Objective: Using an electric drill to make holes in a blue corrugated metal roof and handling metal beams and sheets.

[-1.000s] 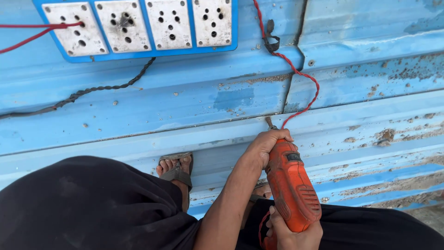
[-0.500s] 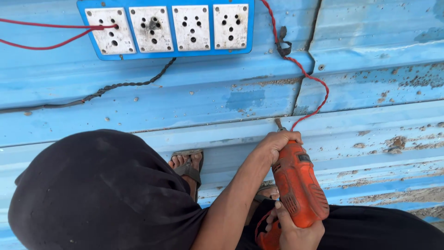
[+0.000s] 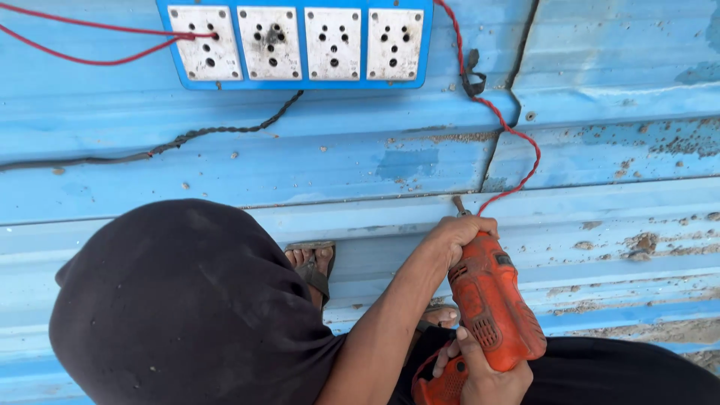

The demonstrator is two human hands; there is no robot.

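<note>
An orange power drill (image 3: 491, 300) is held in both hands, and its bit (image 3: 458, 205) is pressed against the blue corrugated metal sheet (image 3: 615, 210). My left hand (image 3: 459, 234) wraps the front of the drill body just behind the bit. My right hand (image 3: 484, 375) grips the handle at the bottom edge of the view. A red twisted wire (image 3: 517, 139) runs from the top of the view down to the spot beside the bit.
A blue board with several white sockets (image 3: 300, 43) lies at the top, with a red lead plugged into its left socket. A black twisted cable (image 3: 195, 136) crosses the sheet. My black-clothed knee (image 3: 187, 307) fills the lower left. A sandalled foot (image 3: 311, 264) rests on the sheet.
The view has shifted, so the socket board sits further right and my knee fills more of the lower left. Both hands stay on the drill at the same spot.
</note>
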